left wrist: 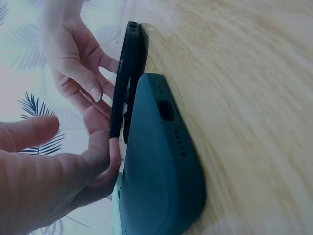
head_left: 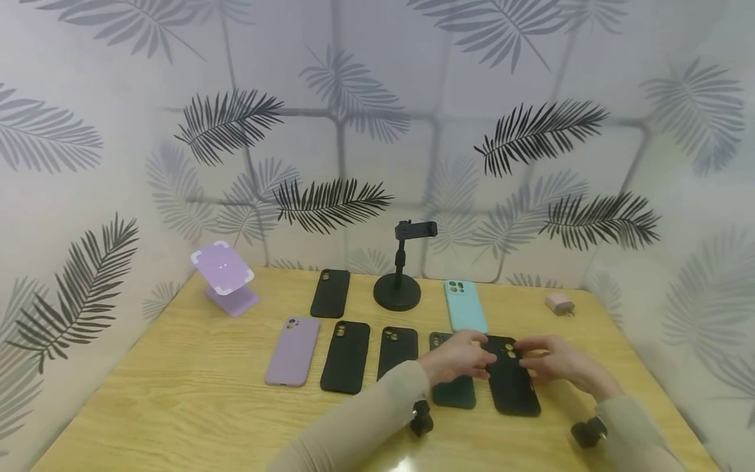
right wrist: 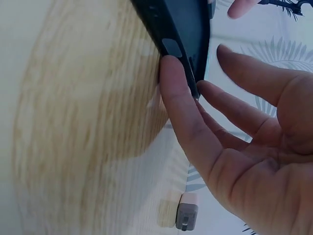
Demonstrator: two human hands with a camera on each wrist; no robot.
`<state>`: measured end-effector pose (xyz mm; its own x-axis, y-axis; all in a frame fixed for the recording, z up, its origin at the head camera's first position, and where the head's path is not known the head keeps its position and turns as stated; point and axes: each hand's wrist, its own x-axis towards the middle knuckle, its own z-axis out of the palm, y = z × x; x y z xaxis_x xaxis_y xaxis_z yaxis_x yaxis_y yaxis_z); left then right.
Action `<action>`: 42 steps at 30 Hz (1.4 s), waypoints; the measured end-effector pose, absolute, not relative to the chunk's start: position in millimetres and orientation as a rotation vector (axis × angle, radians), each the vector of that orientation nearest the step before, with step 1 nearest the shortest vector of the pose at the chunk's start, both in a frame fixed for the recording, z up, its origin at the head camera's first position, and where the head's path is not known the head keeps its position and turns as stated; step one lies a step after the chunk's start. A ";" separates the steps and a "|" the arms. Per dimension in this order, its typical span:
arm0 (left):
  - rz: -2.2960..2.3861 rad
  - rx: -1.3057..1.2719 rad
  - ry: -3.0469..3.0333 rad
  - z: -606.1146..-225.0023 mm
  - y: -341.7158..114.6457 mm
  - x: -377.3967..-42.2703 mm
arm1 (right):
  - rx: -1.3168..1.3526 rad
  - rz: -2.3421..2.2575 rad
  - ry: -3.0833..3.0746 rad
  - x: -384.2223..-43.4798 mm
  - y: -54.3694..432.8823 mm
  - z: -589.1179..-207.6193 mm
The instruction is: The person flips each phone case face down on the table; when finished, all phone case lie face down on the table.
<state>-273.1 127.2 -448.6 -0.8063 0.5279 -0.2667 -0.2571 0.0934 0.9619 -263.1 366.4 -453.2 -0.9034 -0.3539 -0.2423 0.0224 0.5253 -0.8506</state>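
Observation:
A black phone case (head_left: pixel 513 387) lies at the right end of the front row, camera cutouts toward the wall. My left hand (head_left: pixel 460 359) reaches over a dark green phone case (head_left: pixel 453 395), its fingertips at the black case's left edge. On the opposite side, my right hand (head_left: pixel 551 359) has its fingers against the right edge. In the right wrist view a fingertip (right wrist: pixel 173 73) touches the case's side beside a button, with the thumb held off. The left wrist view shows the green case's port end (left wrist: pixel 166 110) close by, and the left thumb raised.
Left in the front row lie a lilac case (head_left: pixel 293 352) and two black cases (head_left: pixel 345 357). Behind are another black case (head_left: pixel 330 293), a black phone stand (head_left: pixel 397 292), a turquoise case (head_left: pixel 466 307), a pink charger plug (head_left: pixel 559 303) and a lilac folding stand (head_left: pixel 223 267).

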 end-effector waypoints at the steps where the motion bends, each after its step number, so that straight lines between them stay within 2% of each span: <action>1: 1.793 0.251 1.794 -448.4 127.7 -273.3 | -0.273 -1.339 2.380 -263.0 366.1 -452.8; 16: 1.863 0.253 1.845 -449.9 130.3 -275.5 | -0.219 -1.439 2.262 -260.0 349.9 -445.3; 27: 1.929 0.268 1.875 -449.3 134.0 -270.1 | -0.274 -1.490 2.187 -261.0 342.1 -444.3; 42: 1.693 0.480 1.889 -456.0 135.6 -267.0 | -0.187 -1.583 2.153 -259.7 341.6 -449.6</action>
<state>-267.0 135.6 -456.0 -0.7836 0.5994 -0.1632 -0.0967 0.1418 0.9852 -259.7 341.6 -449.6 -0.8855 -0.3705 -0.2805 0.1574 0.3287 -0.9312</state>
